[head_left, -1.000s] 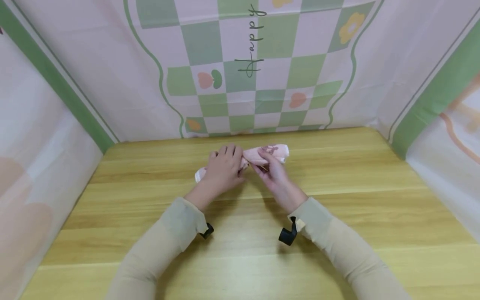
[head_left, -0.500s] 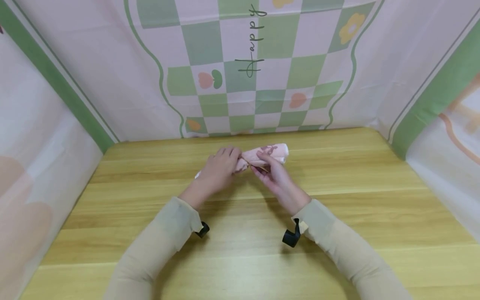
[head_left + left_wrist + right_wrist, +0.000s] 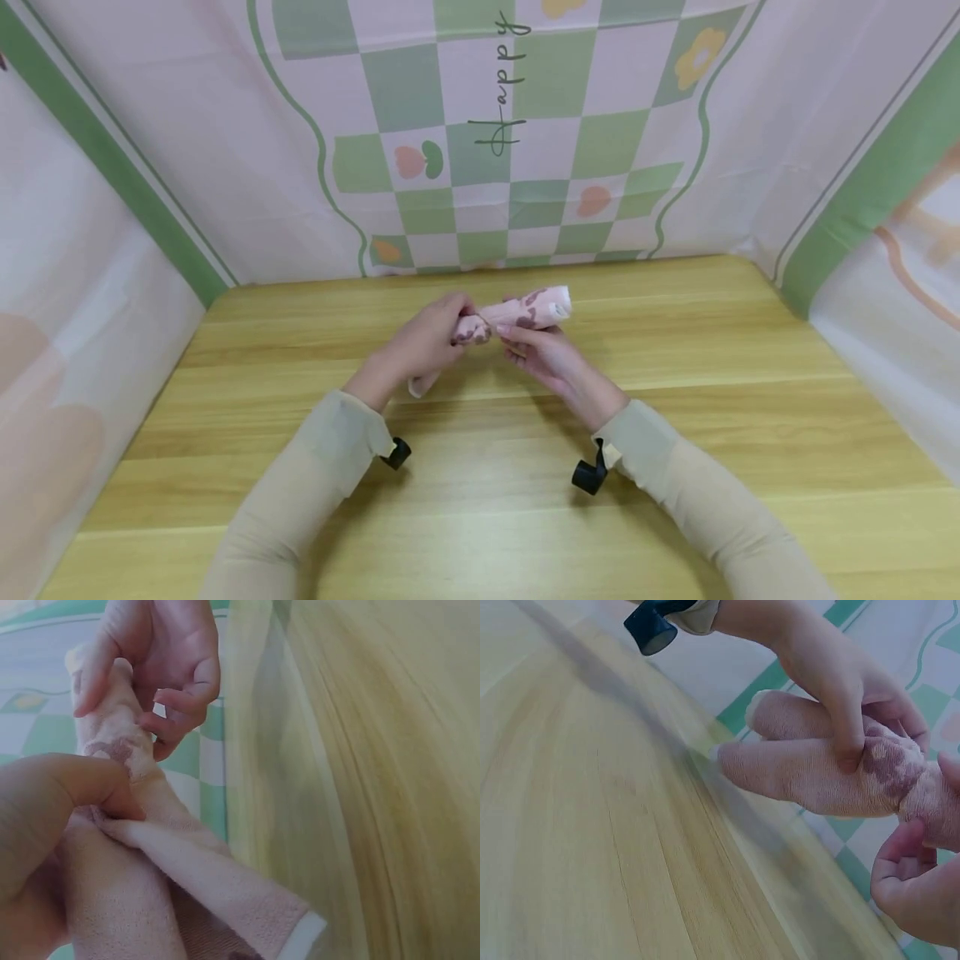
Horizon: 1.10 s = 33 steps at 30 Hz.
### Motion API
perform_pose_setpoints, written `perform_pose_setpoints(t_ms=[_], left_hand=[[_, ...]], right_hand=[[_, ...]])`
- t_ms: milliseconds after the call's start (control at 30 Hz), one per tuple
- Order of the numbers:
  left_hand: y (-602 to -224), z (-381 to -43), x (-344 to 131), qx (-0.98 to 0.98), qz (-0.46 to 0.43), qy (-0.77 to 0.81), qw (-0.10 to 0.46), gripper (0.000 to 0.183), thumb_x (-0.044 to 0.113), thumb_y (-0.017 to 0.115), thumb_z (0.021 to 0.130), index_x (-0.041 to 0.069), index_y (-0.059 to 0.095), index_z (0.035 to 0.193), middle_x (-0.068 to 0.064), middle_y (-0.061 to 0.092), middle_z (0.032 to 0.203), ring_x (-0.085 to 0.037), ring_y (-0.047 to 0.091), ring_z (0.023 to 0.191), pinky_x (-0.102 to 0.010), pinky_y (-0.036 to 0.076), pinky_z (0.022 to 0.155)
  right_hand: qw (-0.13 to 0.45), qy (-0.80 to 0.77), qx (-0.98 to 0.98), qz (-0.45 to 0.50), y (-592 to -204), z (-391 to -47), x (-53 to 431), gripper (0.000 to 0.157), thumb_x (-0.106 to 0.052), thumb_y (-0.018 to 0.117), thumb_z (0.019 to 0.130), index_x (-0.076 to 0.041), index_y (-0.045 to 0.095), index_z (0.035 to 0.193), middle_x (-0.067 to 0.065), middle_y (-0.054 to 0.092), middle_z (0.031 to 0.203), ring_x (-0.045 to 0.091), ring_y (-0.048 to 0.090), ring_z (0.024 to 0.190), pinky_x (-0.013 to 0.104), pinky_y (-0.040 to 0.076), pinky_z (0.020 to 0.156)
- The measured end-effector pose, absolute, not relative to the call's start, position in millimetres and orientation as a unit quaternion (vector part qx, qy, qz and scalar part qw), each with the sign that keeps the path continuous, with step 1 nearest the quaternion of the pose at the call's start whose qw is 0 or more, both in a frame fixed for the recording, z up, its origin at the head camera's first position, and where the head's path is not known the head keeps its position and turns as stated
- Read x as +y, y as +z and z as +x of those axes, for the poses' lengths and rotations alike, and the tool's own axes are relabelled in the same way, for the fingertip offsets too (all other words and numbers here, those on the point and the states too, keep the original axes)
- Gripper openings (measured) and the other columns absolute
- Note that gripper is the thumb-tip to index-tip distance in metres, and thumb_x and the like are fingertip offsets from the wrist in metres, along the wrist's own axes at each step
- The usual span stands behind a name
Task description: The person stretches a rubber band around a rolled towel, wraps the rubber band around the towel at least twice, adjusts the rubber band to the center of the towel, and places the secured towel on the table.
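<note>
A pink towel (image 3: 528,311) with darker reddish print and white edges is rolled into a long bundle, cinched near its middle. My left hand (image 3: 427,337) grips it just left of the cinch, thumb and finger pressing the cloth. In the left wrist view a white-edged flap of the towel (image 3: 217,877) hangs past that hand. My right hand (image 3: 558,358) holds the bundle from the near side, right of the cinch, thumb in front and a fingertip showing behind. A thin tan line crosses the cinch; its material is too small to tell.
Beneath the hands lies a wood-grain table (image 3: 480,500). A green-and-white checked cloth (image 3: 480,167) hangs behind the table's far edge, with pale cloth walls at both sides. Small black cameras (image 3: 590,477) sit at both wrists.
My left hand has drawn slightly left and nearer, and the towel's left end has swung nearer. The bundle has turned, and my right thumb has slid from its top to its near side.
</note>
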<state>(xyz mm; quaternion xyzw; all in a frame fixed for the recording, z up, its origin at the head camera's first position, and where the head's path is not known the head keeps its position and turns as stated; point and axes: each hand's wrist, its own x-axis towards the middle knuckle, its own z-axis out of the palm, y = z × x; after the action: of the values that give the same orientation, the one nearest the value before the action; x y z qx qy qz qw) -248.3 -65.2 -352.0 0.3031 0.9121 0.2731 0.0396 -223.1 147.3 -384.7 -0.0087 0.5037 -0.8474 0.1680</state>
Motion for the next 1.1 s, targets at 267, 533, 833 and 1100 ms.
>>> perform_pose_setpoints(t_ms=[267, 533, 833, 1100], left_hand=[[-349.9, -248.7, -74.4, 0.880, 0.312, 0.342, 0.107, 0.034, 0.004, 0.070, 0.094, 0.012, 0.052, 0.122, -0.005, 0.060, 0.108, -0.021, 0.058, 0.093, -0.037, 0.051, 0.080], [-349.8, -249.7, -79.5, 0.873, 0.319, 0.347, 0.127, 0.034, 0.006, 0.067, 0.096, 0.012, 0.053, 0.126, -0.007, 0.062, 0.113, -0.022, 0.058, 0.098, -0.038, 0.050, 0.085], [-352.0, -247.2, -77.4, 0.890, 0.308, 0.322, 0.100, 0.038, 0.016, 0.074, 0.096, 0.012, 0.047, 0.123, -0.009, 0.057, 0.108, -0.022, 0.056, 0.088, -0.037, 0.051, 0.074], [-353.0, -247.3, -79.8, 0.903, 0.338, 0.260, 0.041, 0.024, 0.015, 0.075, 0.095, 0.004, 0.069, 0.115, -0.010, 0.063, 0.127, -0.026, 0.061, 0.110, -0.040, 0.052, 0.094]], right_hand=[[0.174, -0.844, 0.502, -0.079, -390.1, -227.3, 150.0, 0.042, 0.013, 0.049, 0.096, -0.019, 0.061, 0.121, 0.007, 0.050, 0.131, 0.019, 0.057, 0.111, 0.038, 0.046, 0.101], [0.187, -0.835, 0.506, -0.108, -392.5, -231.2, 153.5, 0.037, 0.016, 0.048, 0.096, -0.010, 0.062, 0.119, 0.010, 0.058, 0.121, 0.019, 0.065, 0.104, 0.035, 0.053, 0.098], [0.143, -0.869, 0.472, 0.028, -385.3, -225.9, 151.0, 0.018, 0.010, 0.049, 0.101, -0.005, 0.057, 0.107, 0.007, 0.067, 0.100, 0.017, 0.071, 0.088, 0.029, 0.058, 0.086], [0.130, -0.872, 0.468, 0.069, -386.5, -226.9, 152.5, 0.013, 0.005, 0.051, 0.103, -0.003, 0.050, 0.114, 0.006, 0.064, 0.099, 0.017, 0.070, 0.086, 0.028, 0.058, 0.085]])
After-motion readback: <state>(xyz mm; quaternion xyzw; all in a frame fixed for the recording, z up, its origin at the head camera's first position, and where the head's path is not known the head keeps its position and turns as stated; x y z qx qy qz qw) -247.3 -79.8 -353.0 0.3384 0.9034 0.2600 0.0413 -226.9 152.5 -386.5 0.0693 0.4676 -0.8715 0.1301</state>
